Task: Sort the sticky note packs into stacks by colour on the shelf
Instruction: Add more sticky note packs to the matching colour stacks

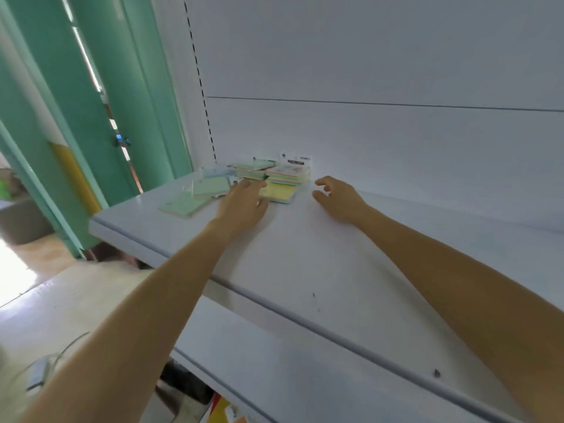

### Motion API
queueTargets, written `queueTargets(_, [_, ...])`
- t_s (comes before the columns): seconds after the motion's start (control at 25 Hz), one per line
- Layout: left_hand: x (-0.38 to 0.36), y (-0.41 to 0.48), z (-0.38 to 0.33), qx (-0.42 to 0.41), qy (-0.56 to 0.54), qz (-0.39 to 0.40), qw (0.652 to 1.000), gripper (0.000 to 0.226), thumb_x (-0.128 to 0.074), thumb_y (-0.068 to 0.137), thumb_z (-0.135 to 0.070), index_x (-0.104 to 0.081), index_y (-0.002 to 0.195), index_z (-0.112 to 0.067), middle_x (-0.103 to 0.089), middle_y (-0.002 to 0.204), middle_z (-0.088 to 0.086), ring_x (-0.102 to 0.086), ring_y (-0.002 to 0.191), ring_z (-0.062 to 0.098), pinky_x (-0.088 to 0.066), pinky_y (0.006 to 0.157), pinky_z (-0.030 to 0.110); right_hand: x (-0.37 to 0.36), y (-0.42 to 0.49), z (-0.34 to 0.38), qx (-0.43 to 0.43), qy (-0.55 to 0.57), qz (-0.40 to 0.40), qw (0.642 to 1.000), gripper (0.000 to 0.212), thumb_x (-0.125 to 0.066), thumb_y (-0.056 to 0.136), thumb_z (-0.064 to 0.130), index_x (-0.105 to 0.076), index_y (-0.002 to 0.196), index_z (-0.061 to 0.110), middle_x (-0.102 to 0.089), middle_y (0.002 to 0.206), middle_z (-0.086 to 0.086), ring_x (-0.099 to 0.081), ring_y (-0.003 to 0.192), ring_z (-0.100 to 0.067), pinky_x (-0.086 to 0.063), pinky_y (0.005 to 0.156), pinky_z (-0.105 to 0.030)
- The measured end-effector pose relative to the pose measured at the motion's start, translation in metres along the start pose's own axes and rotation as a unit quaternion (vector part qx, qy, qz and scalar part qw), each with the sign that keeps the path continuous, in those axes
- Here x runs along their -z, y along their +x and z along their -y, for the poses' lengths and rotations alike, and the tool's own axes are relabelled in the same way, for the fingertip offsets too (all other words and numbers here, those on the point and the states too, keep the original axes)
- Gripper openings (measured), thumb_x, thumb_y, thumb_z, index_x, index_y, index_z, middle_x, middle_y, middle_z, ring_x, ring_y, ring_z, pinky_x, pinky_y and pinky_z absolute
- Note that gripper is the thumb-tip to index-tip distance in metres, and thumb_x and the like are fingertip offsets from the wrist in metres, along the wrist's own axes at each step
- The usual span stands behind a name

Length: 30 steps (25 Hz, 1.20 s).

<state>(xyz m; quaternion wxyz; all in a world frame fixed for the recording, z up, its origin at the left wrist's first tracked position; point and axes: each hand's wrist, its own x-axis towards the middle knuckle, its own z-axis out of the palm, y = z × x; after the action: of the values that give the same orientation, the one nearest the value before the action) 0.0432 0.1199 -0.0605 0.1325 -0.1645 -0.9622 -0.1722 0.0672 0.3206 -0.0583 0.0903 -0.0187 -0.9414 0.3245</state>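
Sticky note packs lie in a loose heap at the back left of the white shelf point(351, 270). Two green packs point(183, 204) lie flat at the left. A green-topped stack point(254, 170) and a multicolour pack point(288, 175) stand against the back wall. A yellow pack point(279, 192) lies in front of them. My left hand point(244, 201) reaches over the heap, its fingers straight and touching the yellow pack's left edge. My right hand point(338, 196) hovers just right of the heap, fingers loosely curled, holding nothing.
The shelf's front lip point(274, 309) runs diagonally across the view, with a lower shelf point(274, 361) beneath it. Green door frames point(100, 117) stand to the left. A white back panel point(366, 71) closes off the shelf behind.
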Motion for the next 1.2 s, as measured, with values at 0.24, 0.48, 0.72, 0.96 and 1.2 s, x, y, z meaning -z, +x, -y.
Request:
queueTargets(0.24, [-0.008,0.052,0.017,-0.038,-0.021,0.015,0.999,0.036,-0.043,0.093,-0.026,-0.051,0.126,-0.015,-0.052,0.129,0.013,-0.047,0.123,0.032,-0.039,0.097,0.039,-0.015,0.067,0.015,-0.106,0.114,-0.051,0.987,0.053,-0.043,0.091,0.043,-0.038,0.135,0.013,-0.049,0.137,-0.012,-0.051,0.121,-0.027,-0.035,0.082,-0.025])
queueTargets(0.48, [-0.01,0.085,0.024,-0.122,-0.038,0.002,0.992,0.037,-0.045,0.09,-0.017,-0.051,0.127,-0.011,-0.053,0.128,0.016,-0.049,0.119,0.033,-0.042,0.098,0.039,-0.031,0.088,0.037,-0.179,0.243,-0.039,0.953,0.03,-0.067,0.08,0.028,-0.049,0.098,0.014,-0.051,0.088,-0.006,-0.054,0.073,-0.02,-0.039,0.052,-0.024])
queueTargets(0.72, [-0.017,0.101,0.007,-0.18,-0.086,0.063,0.978,0.04,-0.052,0.089,-0.032,-0.055,0.124,-0.014,-0.061,0.119,0.015,-0.054,0.115,0.032,-0.043,0.096,0.037,-0.024,0.075,0.038,-0.252,0.401,-0.077,0.877,0.024,-0.065,0.078,0.002,-0.046,0.069,0.014,-0.046,0.07,-0.005,-0.046,0.059,-0.015,-0.038,0.053,-0.024])
queueTargets(0.96, [-0.007,0.09,-0.017,-0.134,-0.285,0.134,0.94,0.064,-0.042,0.074,-0.07,-0.047,0.127,-0.034,-0.048,0.124,0.007,-0.052,0.112,0.021,-0.042,0.097,0.034,-0.011,0.052,0.043,-0.184,0.511,-0.087,0.835,0.053,-0.055,0.084,0.011,-0.038,0.134,0.018,-0.058,0.113,-0.003,-0.056,0.106,-0.024,-0.042,0.096,-0.038])
queueTargets(1.2, [0.009,0.084,-0.03,-0.05,-0.497,0.165,0.851,0.039,-0.064,0.081,-0.037,-0.043,0.109,-0.018,-0.059,0.107,0.002,-0.057,0.092,0.012,-0.044,0.073,0.024,-0.006,0.038,0.044,-0.086,0.431,-0.196,0.877,0.038,-0.052,0.086,0.004,-0.052,0.121,0.017,-0.057,0.106,0.004,-0.056,0.1,-0.015,-0.038,0.086,-0.024])
